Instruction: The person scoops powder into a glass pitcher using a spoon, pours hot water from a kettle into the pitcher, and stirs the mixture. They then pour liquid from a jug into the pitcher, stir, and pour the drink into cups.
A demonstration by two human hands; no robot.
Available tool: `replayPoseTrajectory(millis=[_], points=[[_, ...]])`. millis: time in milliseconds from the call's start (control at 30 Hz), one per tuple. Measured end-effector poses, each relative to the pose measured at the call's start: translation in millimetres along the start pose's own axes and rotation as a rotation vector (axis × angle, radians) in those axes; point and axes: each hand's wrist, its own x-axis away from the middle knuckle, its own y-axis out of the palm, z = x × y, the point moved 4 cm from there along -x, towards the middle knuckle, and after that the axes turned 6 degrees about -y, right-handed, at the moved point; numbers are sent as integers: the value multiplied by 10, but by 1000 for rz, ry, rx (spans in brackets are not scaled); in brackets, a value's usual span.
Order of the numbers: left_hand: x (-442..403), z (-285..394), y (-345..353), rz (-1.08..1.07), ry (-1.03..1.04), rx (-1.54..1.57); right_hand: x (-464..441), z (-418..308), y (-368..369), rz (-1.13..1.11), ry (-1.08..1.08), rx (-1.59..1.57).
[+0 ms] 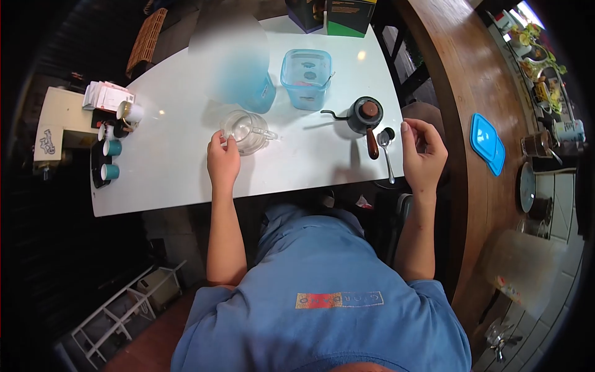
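My left hand (223,158) has its thumb and fingers on the rim of a clear glass pitcher (253,141), which stands on the white table (167,167) with its handle pointing right. My right hand (424,149) is raised by the table's right edge, its fingers curled and the thumb apart, holding nothing. Left of it lies a metal spoon (387,158) with a dark round scoop at its top. Beside the spoon stands a black hand grinder (359,118) with a crank and a wooden handle. Behind the pitcher are a clear blue tub (307,80) and another blue container (265,96), partly blurred.
Boxes (347,17) stand at the table's far edge. Teal cups (111,147) and a stack of papers (108,96) are at the left. Blue lids (486,142) lie on the wooden counter (455,186) at the right. A blurred patch hides part of the far table.
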Motion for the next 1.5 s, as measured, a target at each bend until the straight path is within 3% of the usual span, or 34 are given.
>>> replayPoseTrajectory(millis=[333,367,500,667,833,1000,1167,1233,1500], points=[[-95,136,86,-32,140,27,-278,-99,680,-187,-51,-147],[-102,133,90,-23,139,-9,-301,-108,751,-222,15,-143],[-109,151,76,-39,149,1,-392,-75,1032,-241,-46,-18],[-118,219,138,-156,288,52,-414,-65,1230,-261,-46,19],[-109,314,208,-301,269,151,-449,-82,1334,-245,-36,43],[-70,338,119,-302,249,203,-528,-166,1458,-209,-238,156],[-95,122,-28,-313,143,210,-593,-197,1578,-230,-264,192],[-105,-26,-33,-423,28,207,-609,-210,1591,-213,-285,206],[151,-130,118,-887,101,236,-619,-161,1595,-213,-234,209]])
